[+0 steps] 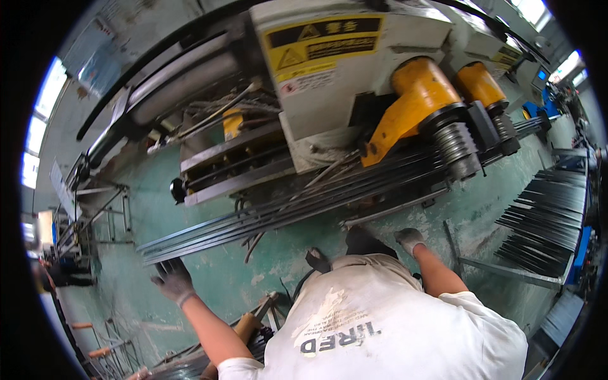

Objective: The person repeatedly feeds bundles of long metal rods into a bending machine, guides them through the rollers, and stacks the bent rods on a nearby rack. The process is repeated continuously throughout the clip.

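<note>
Long dark metal bars [253, 219] run in a bundle from the left up to the machine. Beside their left ends is my left hand [172, 280] in a grey glove, fingers stretched and thumb apart. Its fingertips reach the lowest bar; whether they touch it I cannot tell. My right hand [410, 240], also gloved, hangs low beside my body, away from the bars. It looks loosely open with nothing visible in it, though its fingers are small in view. Over the bars' right part stands the machine's orange arm [415, 95] with a spring-wound post [455, 149].
The white machine housing [329, 69] with yellow warning labels fills the upper middle. A rack [506, 270] at right carries many dark bars. Metal stands [114, 212] are at left. Green floor [209, 272] shows below the bars; more bars [183, 367] lie at lower left.
</note>
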The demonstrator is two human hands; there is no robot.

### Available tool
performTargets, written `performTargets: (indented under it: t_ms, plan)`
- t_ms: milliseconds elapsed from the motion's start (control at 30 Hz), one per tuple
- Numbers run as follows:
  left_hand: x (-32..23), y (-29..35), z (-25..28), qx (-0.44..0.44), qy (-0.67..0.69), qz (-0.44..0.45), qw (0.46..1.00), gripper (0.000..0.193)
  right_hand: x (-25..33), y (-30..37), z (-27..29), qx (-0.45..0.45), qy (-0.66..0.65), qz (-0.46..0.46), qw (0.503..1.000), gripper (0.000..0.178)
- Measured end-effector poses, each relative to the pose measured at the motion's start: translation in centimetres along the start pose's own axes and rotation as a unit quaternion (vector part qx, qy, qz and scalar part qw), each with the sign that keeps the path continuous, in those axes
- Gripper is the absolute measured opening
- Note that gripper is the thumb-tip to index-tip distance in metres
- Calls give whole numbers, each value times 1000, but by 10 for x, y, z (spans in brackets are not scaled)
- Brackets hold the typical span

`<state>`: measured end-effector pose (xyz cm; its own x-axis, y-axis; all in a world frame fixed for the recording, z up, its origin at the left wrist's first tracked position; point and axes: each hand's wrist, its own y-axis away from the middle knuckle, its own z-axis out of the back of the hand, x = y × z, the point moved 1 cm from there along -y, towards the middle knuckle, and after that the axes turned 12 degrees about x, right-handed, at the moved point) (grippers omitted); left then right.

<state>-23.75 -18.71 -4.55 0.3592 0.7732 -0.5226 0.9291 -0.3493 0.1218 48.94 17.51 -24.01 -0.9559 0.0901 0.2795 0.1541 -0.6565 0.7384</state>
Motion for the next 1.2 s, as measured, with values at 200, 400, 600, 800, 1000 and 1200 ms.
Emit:
performTargets:
  t_ms: [200, 400, 600, 800, 1000, 1200]
  plan:
    - [154, 100, 11, -244, 12, 160, 957, 73, 2, -17, 63, 62, -94, 7, 994, 52]
    - [288, 154, -14, -13, -161, 264, 951, 53, -44, -40, 95, 7, -4, 93, 996, 59]
    - [286, 158, -43, 175, -344, 265, 884, 49, -67, -66, 117, 0, 86, 63, 994, 60]
    - [269, 164, -93, 100, -45, 333, 937, 48, -47, -28, 117, -17, -211, -12, 977, 49]
    - [266, 152, -123, 339, -371, 207, 839, 46, -40, 10, 128, -286, -120, 106, 945, 39]
    - [231, 170, -170, 254, -54, 288, 922, 52, 56, 107, 236, -342, -568, 212, 718, 44]
